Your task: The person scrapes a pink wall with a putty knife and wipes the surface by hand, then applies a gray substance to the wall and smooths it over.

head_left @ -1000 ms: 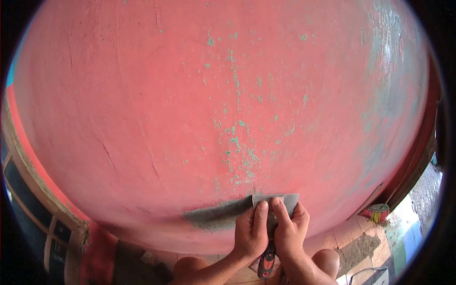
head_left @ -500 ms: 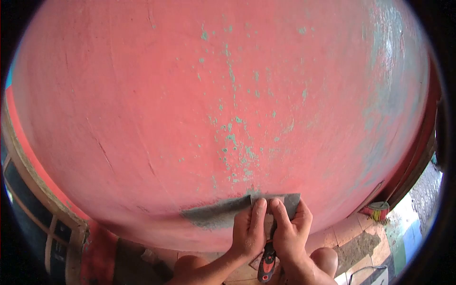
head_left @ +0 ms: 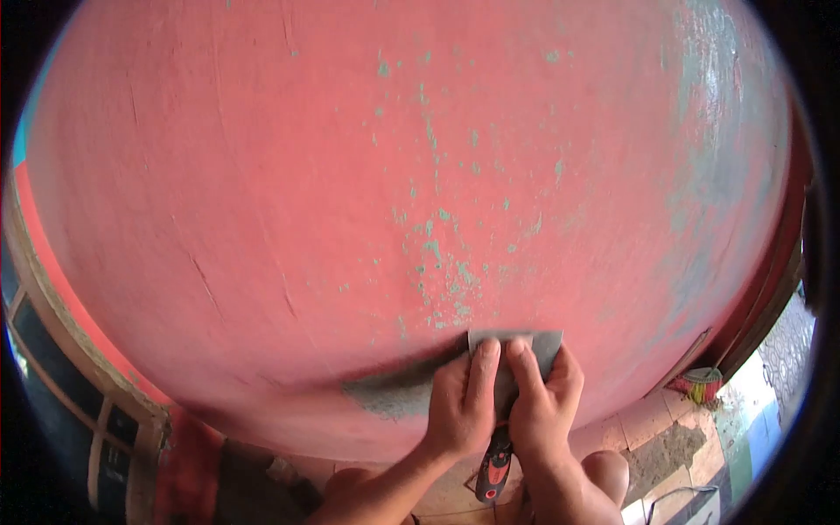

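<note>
red wall (head_left: 332,175) paint could be gouged if the metal scraper (head_left: 547,346), gripped by both hands (head_left: 461,407) at five o'clock, is tilted.

1. The left hand (head_left: 464,401) and right hand (head_left: 544,407) are hiding parts of the scraper (head_left: 504,394) from me.
2. The near edge is cutting off both forearms (head_left: 385,490) as I am watching.
3. The red wall (head_left: 306,175) is running beyond my far edge.
4. I am not making out the dark shape (head_left: 814,249) at right.
</note>
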Available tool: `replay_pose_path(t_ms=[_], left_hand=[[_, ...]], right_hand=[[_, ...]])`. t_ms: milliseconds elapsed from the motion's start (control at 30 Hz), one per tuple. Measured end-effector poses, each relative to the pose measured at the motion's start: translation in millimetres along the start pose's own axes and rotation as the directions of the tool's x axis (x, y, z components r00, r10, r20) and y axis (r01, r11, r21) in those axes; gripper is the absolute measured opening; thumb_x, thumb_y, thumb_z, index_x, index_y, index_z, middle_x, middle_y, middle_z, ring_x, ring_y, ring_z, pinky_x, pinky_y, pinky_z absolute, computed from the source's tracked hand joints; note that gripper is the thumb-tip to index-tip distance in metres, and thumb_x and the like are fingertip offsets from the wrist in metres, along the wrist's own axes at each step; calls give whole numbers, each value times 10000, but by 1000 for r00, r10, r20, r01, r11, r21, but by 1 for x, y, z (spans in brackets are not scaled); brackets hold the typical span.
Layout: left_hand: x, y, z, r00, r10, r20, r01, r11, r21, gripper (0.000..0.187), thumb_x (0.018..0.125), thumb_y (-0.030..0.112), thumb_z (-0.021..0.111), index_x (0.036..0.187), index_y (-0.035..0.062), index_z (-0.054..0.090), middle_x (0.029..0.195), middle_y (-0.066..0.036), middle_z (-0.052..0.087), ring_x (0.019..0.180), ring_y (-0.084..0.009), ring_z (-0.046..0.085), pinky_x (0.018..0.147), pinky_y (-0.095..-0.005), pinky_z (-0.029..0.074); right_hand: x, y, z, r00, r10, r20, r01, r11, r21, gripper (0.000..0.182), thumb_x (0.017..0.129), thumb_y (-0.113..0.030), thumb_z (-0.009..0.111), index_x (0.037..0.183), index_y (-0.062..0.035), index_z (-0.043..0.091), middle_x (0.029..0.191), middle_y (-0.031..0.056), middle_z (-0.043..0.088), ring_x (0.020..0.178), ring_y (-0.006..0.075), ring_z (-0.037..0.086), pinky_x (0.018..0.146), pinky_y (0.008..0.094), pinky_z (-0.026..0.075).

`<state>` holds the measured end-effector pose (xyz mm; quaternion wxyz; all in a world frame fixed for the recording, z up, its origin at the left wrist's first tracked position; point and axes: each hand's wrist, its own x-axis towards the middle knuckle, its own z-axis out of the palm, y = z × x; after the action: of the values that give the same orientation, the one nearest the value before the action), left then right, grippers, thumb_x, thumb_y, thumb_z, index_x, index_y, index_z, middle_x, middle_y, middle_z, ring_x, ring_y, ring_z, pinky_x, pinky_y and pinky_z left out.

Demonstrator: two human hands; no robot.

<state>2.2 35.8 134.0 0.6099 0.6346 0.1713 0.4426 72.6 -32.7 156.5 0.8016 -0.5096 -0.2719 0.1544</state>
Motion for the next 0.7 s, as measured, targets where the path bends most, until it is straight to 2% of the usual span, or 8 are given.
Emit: replay_pose_path(t_ms=[67,200,233,367,467,600,633,700], left_hand=[[-10,-23,5,992,112,-56,-110,993,40,384,1093,269,458,892,-24,602,752,9,533,795,-51,463,668,-294,449],[-6,-8,2,998,-64,22,64,998,-20,379,1093,263,454,912,-33,608,741,-8,551,801,-59,489,685,-292,459],[-2,8,0,989,-135,56,136,991,-10,382,1092,266,455,923,-37,613,749,-18,563,809,-59,502,694,-294,466],[-7,-21,10,990,135,-44,-134,991,31,399,1090,285,469,896,-34,610,722,2,529,785,-42,465,644,-282,445],[-3,-8,-1,989,-133,66,135,991,-13,390,1091,275,465,915,-38,619,746,3,546,807,-46,481,678,-274,456],[-9,-13,11,999,23,-39,-22,1000,14,380,1093,260,459,908,-30,622,707,10,531,776,-49,483,664,-281,462],[-9,-14,11,992,121,-38,-118,990,83,379,1092,260,463,910,-31,625,679,12,524,753,-52,485,648,-287,465],[-2,-11,10,998,53,-19,-53,999,14,375,1090,258,470,902,-29,623,682,10,533,748,-48,478,636,-283,456]], right_hand=[[-8,17,-8,997,-66,-28,64,996,-65,155,949,-109,692,965,36,642,848,28,679,776,74,575,690,249,483],[-4,0,-7,999,46,-24,-47,998,-48,146,958,-107,673,962,37,646,872,29,682,805,75,583,721,254,489],[-2,-3,-4,1000,19,-14,-19,1000,-24,143,960,-105,667,964,36,648,876,30,684,810,77,587,729,256,492],[-8,19,-8,996,-70,-59,67,997,-41,153,957,-113,678,967,37,651,862,25,684,776,75,585,689,247,486],[-2,1,-9,999,23,-27,-24,999,-49,149,957,-108,677,969,39,652,867,27,686,780,80,588,703,253,492],[-6,14,-14,997,-62,-50,54,989,-140,152,950,-112,687,957,36,652,839,32,684,782,69,583,686,246,487],[-7,17,-10,996,-43,-72,41,999,-34,152,945,-113,685,942,35,650,821,30,679,777,67,576,675,251,484],[-3,5,-8,998,-7,-60,4,999,-50,148,944,-106,678,931,39,648,821,28,678,776,67,572,679,252,483]])
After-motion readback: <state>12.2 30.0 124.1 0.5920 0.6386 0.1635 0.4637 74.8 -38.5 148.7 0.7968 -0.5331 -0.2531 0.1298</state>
